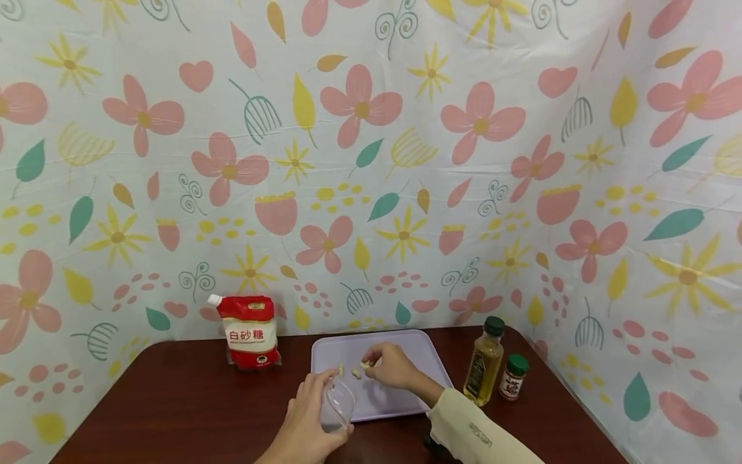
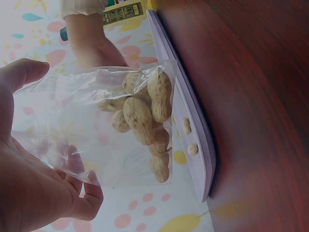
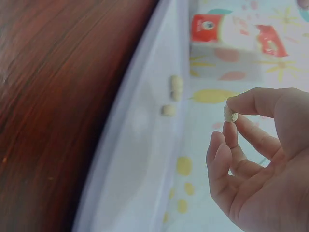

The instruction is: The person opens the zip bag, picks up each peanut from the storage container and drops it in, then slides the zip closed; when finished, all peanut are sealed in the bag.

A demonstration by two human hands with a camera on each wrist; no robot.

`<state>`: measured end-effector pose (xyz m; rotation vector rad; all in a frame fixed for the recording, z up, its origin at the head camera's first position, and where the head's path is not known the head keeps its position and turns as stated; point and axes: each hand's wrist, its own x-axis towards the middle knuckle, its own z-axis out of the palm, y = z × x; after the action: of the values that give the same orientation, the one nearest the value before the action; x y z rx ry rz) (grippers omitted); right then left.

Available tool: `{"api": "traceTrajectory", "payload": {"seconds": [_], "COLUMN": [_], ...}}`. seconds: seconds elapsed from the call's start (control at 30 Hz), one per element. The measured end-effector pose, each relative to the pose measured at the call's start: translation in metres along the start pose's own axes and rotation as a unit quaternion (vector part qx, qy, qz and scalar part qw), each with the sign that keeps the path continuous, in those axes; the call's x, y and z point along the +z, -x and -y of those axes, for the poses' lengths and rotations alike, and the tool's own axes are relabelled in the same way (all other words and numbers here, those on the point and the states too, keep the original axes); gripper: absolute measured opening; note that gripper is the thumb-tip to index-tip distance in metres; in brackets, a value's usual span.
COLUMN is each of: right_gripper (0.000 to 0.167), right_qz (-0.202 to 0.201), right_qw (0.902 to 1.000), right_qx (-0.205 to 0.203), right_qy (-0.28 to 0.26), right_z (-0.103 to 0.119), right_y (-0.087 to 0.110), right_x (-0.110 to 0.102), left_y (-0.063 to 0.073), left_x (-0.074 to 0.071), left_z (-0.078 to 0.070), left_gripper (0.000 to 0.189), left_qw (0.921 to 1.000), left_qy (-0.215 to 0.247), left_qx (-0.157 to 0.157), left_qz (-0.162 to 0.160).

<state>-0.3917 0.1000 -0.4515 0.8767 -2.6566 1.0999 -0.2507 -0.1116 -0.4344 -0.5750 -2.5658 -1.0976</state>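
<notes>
My left hand (image 1: 307,419) grips a clear plastic bag (image 2: 91,130) over the near left edge of a pale purple tray (image 1: 400,399). Several peanuts in their shells (image 2: 138,120) are bunched at one end of the bag. Over the tray, my right hand (image 1: 391,366) pinches a single peanut (image 3: 231,114) between thumb and fingertip. Two more peanuts (image 3: 176,87) lie on the tray, between the two hands in the head view.
A red and white bag of sugar (image 1: 251,335) with a white cap stands at the back left. Right of the tray are a green-capped bottle of yellow liquid (image 1: 484,367) and a small green-lidded jar (image 1: 513,379). A dark object (image 1: 433,444) shows partly beneath the right sleeve.
</notes>
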Motion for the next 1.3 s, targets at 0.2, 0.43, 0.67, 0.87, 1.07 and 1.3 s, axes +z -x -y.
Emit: {"api": "traceTrajectory", "payload": {"seconds": [0.2,0.43,0.67,0.87,1.07,1.3], "right_gripper": [0.011,0.009,0.009,0.011,0.015,0.017], "right_qz": [-0.001,-0.01,0.002,-0.003,-0.006,0.0], "right_qw": [0.9996,0.9987,0.9968,0.9959,0.9944,0.9898], "right_qx": [-0.008,-0.029,-0.019,-0.032,-0.05,-0.085], "right_qy": [-0.028,-0.041,-0.077,-0.084,-0.093,-0.114], "right_z": [0.019,0.043,0.068,0.089,0.104,0.119], "right_y": [0.004,0.015,0.025,0.035,0.043,0.05], "right_x": [-0.007,-0.017,-0.028,-0.036,-0.041,-0.043], "left_y": [0.0,-0.001,-0.002,-0.002,-0.002,-0.001], "left_x": [-0.001,-0.001,-0.001,-0.002,-0.002,0.0], "left_z": [0.001,0.002,0.004,0.003,0.002,0.002], "left_gripper": [0.081,0.08,0.08,0.081,0.081,0.081], "left_qw": [1.0,1.0,0.9999,0.9997,0.9997,0.9998], "left_qy": [0.006,0.006,0.006,0.006,0.005,0.002], "left_qx": [0.001,-0.001,-0.009,-0.015,-0.019,-0.017], "left_qz": [-0.001,0.002,0.013,0.017,0.017,0.009]}}
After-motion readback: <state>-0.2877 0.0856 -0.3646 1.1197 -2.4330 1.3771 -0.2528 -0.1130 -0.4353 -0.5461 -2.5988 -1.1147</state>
